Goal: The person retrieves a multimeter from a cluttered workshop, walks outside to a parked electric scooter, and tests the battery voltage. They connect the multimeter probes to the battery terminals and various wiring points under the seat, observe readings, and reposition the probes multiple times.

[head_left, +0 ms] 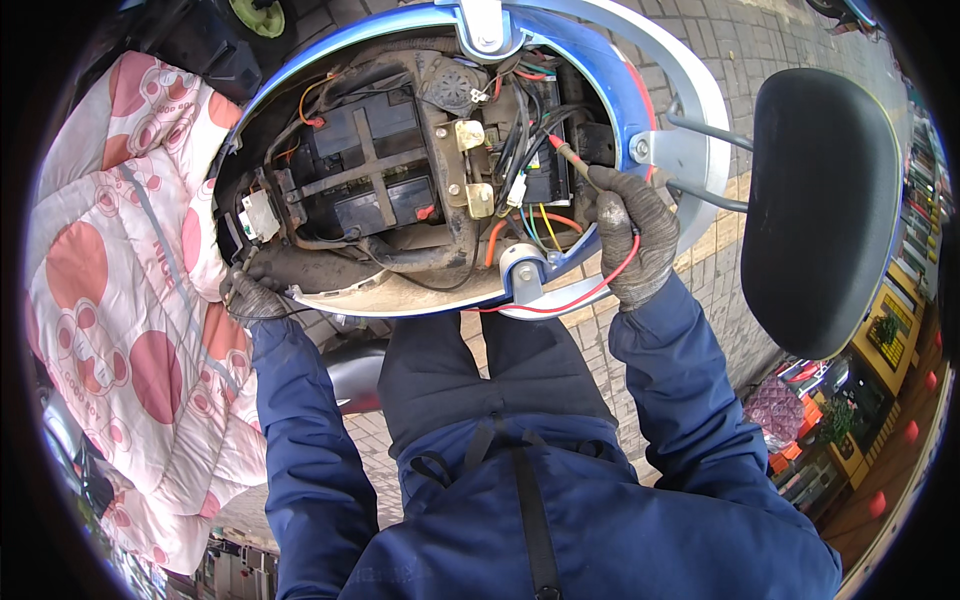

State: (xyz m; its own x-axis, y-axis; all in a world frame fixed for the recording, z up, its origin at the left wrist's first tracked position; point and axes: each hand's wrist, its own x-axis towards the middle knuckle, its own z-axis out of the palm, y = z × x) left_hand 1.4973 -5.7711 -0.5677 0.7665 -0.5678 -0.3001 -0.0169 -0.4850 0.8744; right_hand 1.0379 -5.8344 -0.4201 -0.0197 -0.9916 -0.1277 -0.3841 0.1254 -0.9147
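right grip [637, 235] holds red-wired probe [573, 159] | left grip [255, 298] near white block [259, 216]

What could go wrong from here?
1. The red-tipped probe in the right hand points in among the black wires; a slip might bridge neighbouring contacts. Whether its tip touches anything is unclear.
2. The red lead loops loosely below that hand, near the silver bracket; it could snag and tug the probe aside.

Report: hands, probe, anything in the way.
Right hand gripping red-tipped test probe. Left hand at left edge of battery bay, grip unclear. Black cables near probe tip.
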